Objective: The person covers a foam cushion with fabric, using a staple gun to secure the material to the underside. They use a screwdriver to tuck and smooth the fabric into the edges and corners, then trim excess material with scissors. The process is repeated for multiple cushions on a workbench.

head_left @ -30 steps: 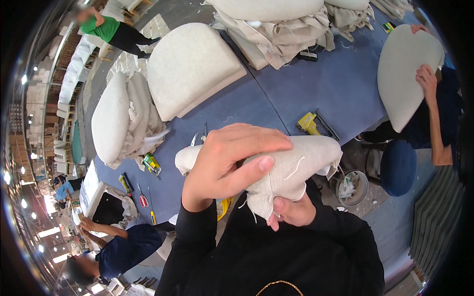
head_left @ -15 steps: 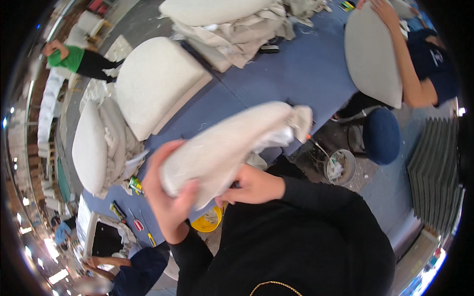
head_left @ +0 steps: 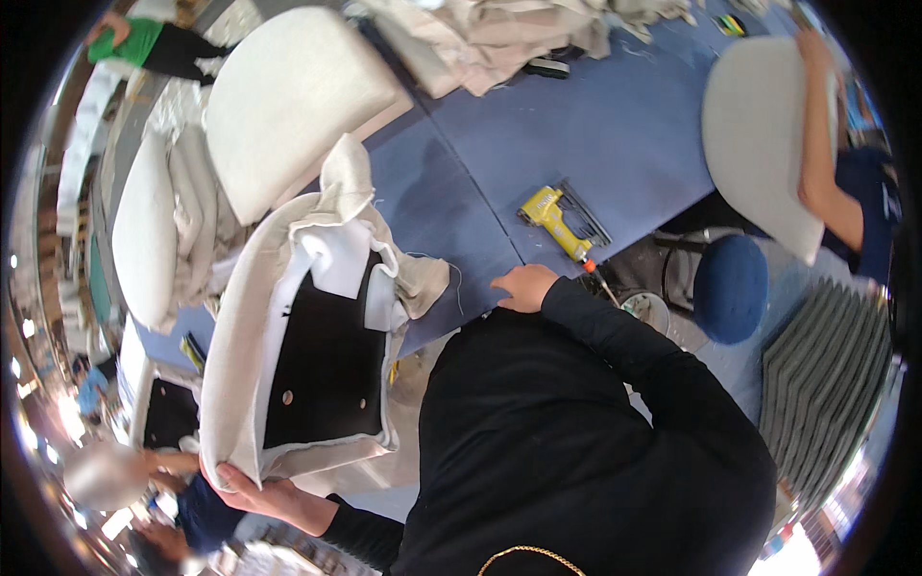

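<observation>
Seat [head_left: 237, 336] was up on my left, its far end out over the table [head_left: 624, 134]; couldn't tell if it rested on anything. Left hand [head_left: 261, 495] had the near corner, thumb on the pale cloth, fingers mostly tucked behind. Gripping at the very end probably kept the hand out of the open back, so the black board [head_left: 322, 360] faced me. White padding [head_left: 338, 261] and a loose cloth flap [head_left: 346, 180] bunched at the end away from that hand, I'd guess because nothing held them down there.

Right hand [head_left: 526, 288] was at the table's near edge, fingers half curled, nothing visible in it. Underside hidden, can't say if it gripped the edge; likely there as a brace.

Yellow staple gun [head_left: 552, 216] lay just beyond the right hand, handle toward me, hose [head_left: 605, 286] dropping off the edge. Sensible spot: short reach, hose clear of the seat. Big cushion [head_left: 293, 106] sat past the seat, blue stool [head_left: 730, 288] off right of my right hand.
</observation>
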`<move>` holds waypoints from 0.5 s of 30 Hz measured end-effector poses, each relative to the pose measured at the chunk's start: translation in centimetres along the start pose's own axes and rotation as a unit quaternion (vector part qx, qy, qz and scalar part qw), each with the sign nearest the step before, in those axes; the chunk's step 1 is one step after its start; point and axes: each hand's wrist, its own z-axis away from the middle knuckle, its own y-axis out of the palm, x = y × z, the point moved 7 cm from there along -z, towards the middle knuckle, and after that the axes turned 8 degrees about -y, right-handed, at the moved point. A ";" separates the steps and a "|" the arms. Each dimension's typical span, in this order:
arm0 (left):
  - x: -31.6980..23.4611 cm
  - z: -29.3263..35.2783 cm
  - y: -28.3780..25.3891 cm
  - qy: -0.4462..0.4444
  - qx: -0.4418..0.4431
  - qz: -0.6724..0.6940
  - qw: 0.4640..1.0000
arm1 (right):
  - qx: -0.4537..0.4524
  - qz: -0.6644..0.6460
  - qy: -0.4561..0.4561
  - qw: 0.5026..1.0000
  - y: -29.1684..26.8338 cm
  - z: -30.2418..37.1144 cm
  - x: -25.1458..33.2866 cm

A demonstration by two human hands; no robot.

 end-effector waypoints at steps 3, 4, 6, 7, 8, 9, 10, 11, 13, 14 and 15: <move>2.0 2.3 -1.3 0.018 -0.009 -0.049 0.999 | -0.019 -0.050 -0.013 0.998 0.8 -3.0 -2.1; 3.0 2.8 -2.3 0.010 -0.013 -0.034 0.999 | -0.027 -0.071 -0.009 0.997 1.1 -4.4 -3.3; 4.6 3.9 -4.2 0.004 -0.021 -0.015 1.000 | -0.031 -0.084 -0.017 0.996 2.0 -6.3 -4.9; 5.1 4.4 -4.8 0.008 -0.022 -0.008 1.000 | 0.044 -0.135 0.003 0.990 3.5 -6.6 -5.6; 5.5 4.8 -5.3 0.013 -0.022 0.000 1.000 | 0.115 -0.185 0.025 0.976 4.5 -6.6 -5.7; 5.7 5.3 -5.8 0.029 -0.012 0.000 1.000 | 0.184 -0.234 0.049 0.953 5.6 -6.3 -5.6; 5.9 5.6 -6.4 0.045 0.001 0.000 0.999 | 0.196 -0.260 0.055 0.944 6.3 -5.8 -5.2; 5.9 5.4 -6.6 0.065 0.017 0.005 0.998 | 0.200 -0.287 0.062 0.935 7.2 -5.0 -5.2; 5.6 5.2 -6.0 0.060 0.010 0.001 0.998 | 0.159 -0.401 0.119 0.894 9.4 -4.0 -6.6; 5.5 5.1 -5.6 0.050 0.008 -0.002 0.999 | 0.110 -0.482 0.167 0.853 11.0 -3.5 -8.1; 5.4 4.9 -5.3 0.039 0.009 -0.007 0.999 | 0.061 -0.559 0.211 0.800 12.4 -2.8 -9.2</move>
